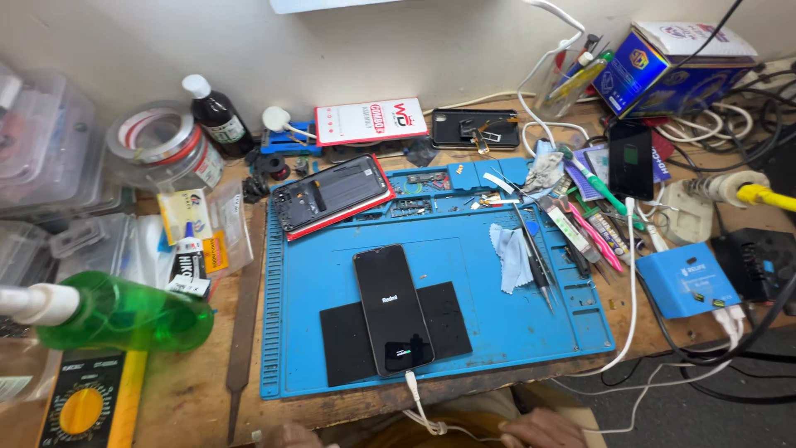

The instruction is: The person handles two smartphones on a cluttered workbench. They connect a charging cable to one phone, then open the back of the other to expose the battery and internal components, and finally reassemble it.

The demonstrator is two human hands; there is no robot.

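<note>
Phone [392, 309] amid tools [572, 232], green bottle [124, 314]

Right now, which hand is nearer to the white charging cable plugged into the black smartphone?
Right. The right hand lies just beside the white cable; the left hand sits farther off.

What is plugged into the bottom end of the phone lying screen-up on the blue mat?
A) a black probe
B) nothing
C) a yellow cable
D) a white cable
D: a white cable runs from the bottom end of the phone off the front edge of the blue mat.
</note>
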